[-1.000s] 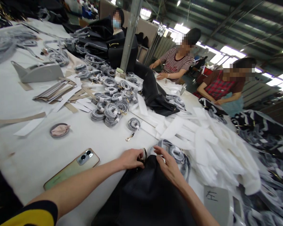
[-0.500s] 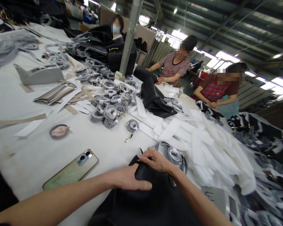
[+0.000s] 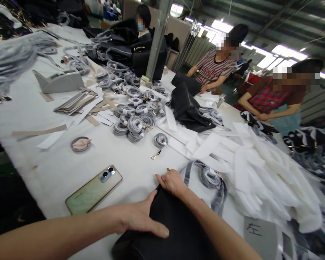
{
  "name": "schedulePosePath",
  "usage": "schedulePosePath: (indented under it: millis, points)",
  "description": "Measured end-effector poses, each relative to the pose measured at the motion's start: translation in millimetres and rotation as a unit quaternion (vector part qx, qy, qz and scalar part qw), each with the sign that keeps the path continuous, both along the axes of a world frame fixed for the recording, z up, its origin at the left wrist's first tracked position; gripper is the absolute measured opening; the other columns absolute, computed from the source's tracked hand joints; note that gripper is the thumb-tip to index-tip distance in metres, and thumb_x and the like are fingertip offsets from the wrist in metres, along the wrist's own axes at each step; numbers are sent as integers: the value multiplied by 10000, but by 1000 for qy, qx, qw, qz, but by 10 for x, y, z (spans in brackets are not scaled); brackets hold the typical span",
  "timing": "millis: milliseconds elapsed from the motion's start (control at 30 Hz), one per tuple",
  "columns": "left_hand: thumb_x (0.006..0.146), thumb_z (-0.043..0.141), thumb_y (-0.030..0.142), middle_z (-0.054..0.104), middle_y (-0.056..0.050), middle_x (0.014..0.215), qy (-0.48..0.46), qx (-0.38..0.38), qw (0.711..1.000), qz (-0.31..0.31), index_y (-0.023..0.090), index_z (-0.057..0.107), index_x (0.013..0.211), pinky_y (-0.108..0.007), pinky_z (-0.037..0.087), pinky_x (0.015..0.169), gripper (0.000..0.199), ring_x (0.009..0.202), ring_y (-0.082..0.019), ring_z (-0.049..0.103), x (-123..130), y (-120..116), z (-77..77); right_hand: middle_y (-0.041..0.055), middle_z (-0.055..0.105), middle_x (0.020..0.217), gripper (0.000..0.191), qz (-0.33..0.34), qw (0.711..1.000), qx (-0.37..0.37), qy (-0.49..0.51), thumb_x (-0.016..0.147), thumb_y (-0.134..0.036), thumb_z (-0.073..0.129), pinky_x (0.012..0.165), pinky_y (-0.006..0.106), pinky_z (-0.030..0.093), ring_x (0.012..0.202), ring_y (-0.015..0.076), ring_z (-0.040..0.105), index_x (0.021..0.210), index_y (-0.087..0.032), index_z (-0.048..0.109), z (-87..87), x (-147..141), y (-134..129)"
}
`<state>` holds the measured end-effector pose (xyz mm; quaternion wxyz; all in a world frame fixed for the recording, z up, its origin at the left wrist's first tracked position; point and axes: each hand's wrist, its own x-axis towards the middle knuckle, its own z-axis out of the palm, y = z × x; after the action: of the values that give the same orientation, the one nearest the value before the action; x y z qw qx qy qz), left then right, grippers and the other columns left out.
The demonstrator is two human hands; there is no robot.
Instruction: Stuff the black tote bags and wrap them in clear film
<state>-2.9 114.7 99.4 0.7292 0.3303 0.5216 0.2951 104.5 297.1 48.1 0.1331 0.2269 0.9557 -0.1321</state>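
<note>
A black leather-like bag lies at the table's near edge, its lower part cut off by the frame. My left hand holds its left side, with the thumb stretched across the front and the other fingers partly hidden at the edge. At the bag's top corner, my right hand is closed with its fingers pinched together. A small gold-coloured metal piece shows just above those fingers. Beyond the right hand lies a plastic-wrapped strap. Another coiled strap with a gold clasp rests farther ahead.
A phone and a small dish with pinkish cloth lie to the left. Behind them are a tape dispenser and paper strips. White foam sheets spread right. A metal post rises beyond; several people work across the table.
The view has turned left, so the table's things appear farther right. My left hand now sits lower along the bag's edge, farther from my right hand, which stays at the top corner.
</note>
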Motion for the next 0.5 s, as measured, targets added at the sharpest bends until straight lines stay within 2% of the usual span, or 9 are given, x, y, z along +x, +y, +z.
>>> schedulePosePath:
  millis: [33,100,133,200,267,300,400,500]
  points:
    - [562,773,319,540,-87,1344,-8,3,1000,-7,259,58,1497,-331,493,912,1178,1143,-238,567,-7,-44,85,117,681,637,543,-8,1000,4,1,977,-402,353,820,350,388,761,233,643,610,-168,677,-11,-18,-15]
    - [525,780,263,514,-79,1372,46,18,999,-24,270,65,1500,-337,460,962,1210,1158,-255,552,-18,-128,227,138,693,670,532,-22,1000,2,7,976,-388,359,852,381,388,799,250,652,629,-152,686,-16,-53,-41]
    - [547,755,245,549,-69,1334,87,23,995,-33,283,139,1494,-343,463,950,1130,1110,-261,579,-23,-171,275,147,697,685,525,-29,999,-3,14,974,-384,366,871,398,386,820,259,653,635,-145,688,-14,-76,-54]
    - [634,662,237,642,-40,1193,165,23,985,-52,323,369,1415,-363,482,898,838,972,-260,632,-37,-263,309,153,698,712,501,-43,998,-23,33,969,-381,397,915,434,377,860,269,651,643,-132,684,-3,-137,-80]
    - [688,572,221,671,-14,1119,221,32,974,-44,344,568,1247,-375,473,907,573,949,-251,633,-49,-358,260,123,699,780,422,-63,995,-54,62,954,-398,460,944,455,387,895,250,643,716,-130,682,30,-200,-108]
    - [695,544,210,671,-7,1119,231,37,972,-28,338,617,1180,-375,462,932,507,984,-247,623,-53,-404,212,101,695,847,366,-78,991,-73,81,942,-411,495,941,457,409,911,233,636,795,-130,679,60,-215,-121]
    - [673,529,203,650,-19,1189,189,37,980,44,264,644,1135,-351,424,1011,480,1155,-239,555,-63,-517,30,59,633,1079,309,-149,968,-128,155,915,-418,561,877,432,494,967,209,610,1063,-152,613,226,-111,-134]
    - [671,575,285,666,-45,1172,128,31,989,62,211,644,1122,-373,426,1026,462,1207,-269,533,-110,-577,-134,63,583,1174,333,-245,923,-161,247,916,-385,567,844,420,522,1001,232,595,1160,-158,570,492,258,-86]
